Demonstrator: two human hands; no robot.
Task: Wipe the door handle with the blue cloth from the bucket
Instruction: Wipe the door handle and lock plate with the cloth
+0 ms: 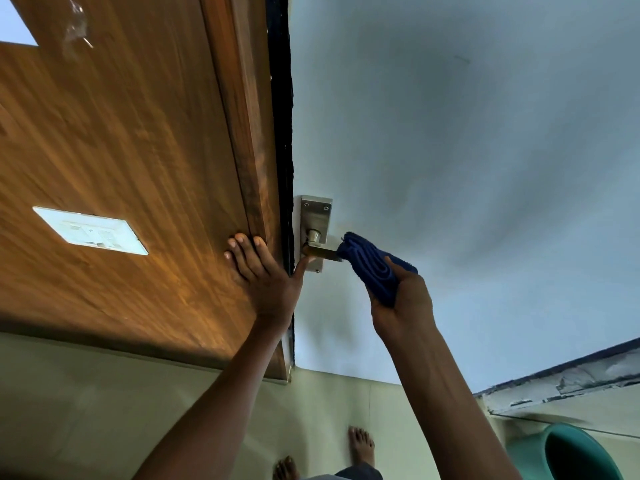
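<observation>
Switch plate (90, 231) print unreadable. Left hand (265, 276) flat, fingers spread on wooden door edge (138, 168); right hand (403, 299) clamps blue cloth (372, 263) against door handle (320, 251) tip.

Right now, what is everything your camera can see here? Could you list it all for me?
Door: one, pale blue-grey, filling the right half.
Door handle: one, brass-coloured lever on a silver plate, at the door's left edge.
Blue cloth: one, dark blue, folded, its end against the tip of the handle.
Wooden panel: one, brown wood grain, left half.
Switch plate: one, white, on the wooden panel.
Bucket: one, green, bottom right corner on the floor.
Floor: pale greenish, along the bottom.
Feet: two, bare, bottom centre.
Left hand: flat against the wooden panel's edge, thumb near the handle.
Right hand: gripping the cloth.
</observation>
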